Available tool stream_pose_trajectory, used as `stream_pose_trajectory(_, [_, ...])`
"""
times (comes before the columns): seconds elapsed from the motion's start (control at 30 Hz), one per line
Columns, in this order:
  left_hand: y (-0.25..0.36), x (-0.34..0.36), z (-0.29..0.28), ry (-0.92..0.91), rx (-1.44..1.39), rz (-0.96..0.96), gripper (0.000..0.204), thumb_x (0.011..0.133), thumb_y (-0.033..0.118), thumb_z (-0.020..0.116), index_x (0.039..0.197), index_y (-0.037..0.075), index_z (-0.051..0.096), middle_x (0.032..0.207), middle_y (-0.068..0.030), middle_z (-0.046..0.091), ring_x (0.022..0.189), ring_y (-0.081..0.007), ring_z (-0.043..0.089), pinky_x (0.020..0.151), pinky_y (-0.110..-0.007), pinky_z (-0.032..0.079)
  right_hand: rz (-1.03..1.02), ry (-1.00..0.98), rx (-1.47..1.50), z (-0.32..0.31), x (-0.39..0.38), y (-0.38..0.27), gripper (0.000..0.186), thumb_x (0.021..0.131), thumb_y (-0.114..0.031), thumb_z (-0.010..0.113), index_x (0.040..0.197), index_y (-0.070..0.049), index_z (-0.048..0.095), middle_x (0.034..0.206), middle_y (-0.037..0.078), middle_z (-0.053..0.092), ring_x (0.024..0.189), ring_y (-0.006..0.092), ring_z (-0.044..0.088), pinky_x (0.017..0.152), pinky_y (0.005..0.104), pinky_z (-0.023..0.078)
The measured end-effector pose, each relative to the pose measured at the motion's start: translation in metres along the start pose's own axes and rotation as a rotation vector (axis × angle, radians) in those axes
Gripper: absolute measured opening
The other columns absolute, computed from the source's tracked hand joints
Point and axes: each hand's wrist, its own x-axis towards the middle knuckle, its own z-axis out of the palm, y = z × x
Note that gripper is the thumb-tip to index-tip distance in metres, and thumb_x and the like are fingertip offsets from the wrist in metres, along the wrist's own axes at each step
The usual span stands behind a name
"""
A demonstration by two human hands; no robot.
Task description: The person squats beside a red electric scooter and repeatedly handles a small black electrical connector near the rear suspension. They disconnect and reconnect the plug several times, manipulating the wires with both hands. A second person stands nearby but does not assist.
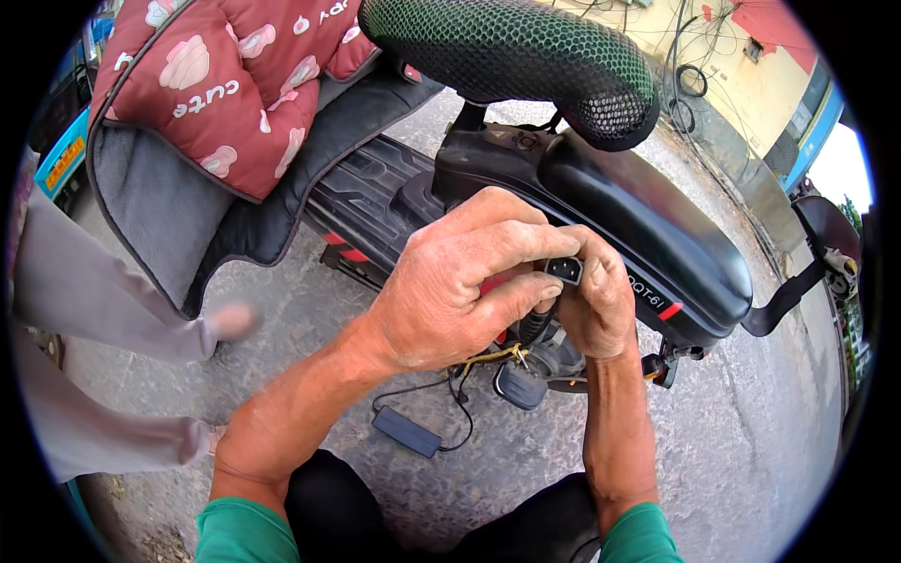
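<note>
Between my hands, in front of the electric scooter, is a black three-pin connector (564,270) with its end face turned up toward me. My left hand (460,286) is closed, with thumb and fingertips pinching the connector from the left. My right hand (601,296) is curled around its right side, and its fingers are partly hidden. A thick black cable (535,326) shows just below the connector, between the hands. Something red shows behind my left fingers, too hidden to name. The scooter's black body (648,220) stands right behind my hands.
A black charger box (406,431) with a cord lies on the concrete ground below, near a scooter pedal (519,387). Above are a mesh-covered seat (526,47) and a red padded cover (216,94). Another person's legs (103,281) stand at the left.
</note>
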Motion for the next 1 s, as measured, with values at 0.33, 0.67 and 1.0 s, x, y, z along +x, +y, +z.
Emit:
stream_pose_trajectory(0.33, [0.005, 0.002, 0.013, 0.114, 0.158, 0.171, 0.033, 0.070, -0.009, 0.076, 0.097, 0.004, 0.066, 0.099, -0.0107, 0.061, 0.082, -0.0205, 0.062, 0.067, -0.032, 0.052, -0.075, -0.051, 0.078, -0.012, 0.004, 0.007, 0.062, 0.080, -0.052, 0.077, 0.107, 0.002, 0.066, 0.090, 0.004, 0.061, 0.070, 0.0080, 0.055, 0.058, 0.0203, 0.044])
stream_pose_trajectory(0.67, [0.004, -0.001, 0.014, 0.058, 0.344, 0.198, 0.028, 0.069, -0.007, 0.076, 0.093, 0.002, 0.065, 0.092, -0.0106, 0.060, 0.078, -0.0233, 0.060, 0.065, -0.034, 0.050, -0.090, -0.048, -0.006, -0.019, 0.005, 0.001, 0.058, 0.077, -0.049, 0.080, 0.104, 0.001, 0.068, 0.093, 0.004, 0.060, 0.071, 0.0077, 0.056, 0.059, 0.0203, 0.045])
stream_pose_trajectory(1.0, [0.005, -0.002, 0.016, 0.086, 0.200, 0.062, 0.027, 0.070, -0.008, 0.074, 0.091, 0.005, 0.063, 0.093, -0.0100, 0.060, 0.075, -0.0218, 0.061, 0.065, -0.033, 0.051, -0.041, -0.007, 0.076, -0.012, 0.004, 0.008, 0.058, 0.081, -0.048, 0.078, 0.104, 0.003, 0.066, 0.093, 0.004, 0.060, 0.070, 0.0072, 0.055, 0.059, 0.0202, 0.045])
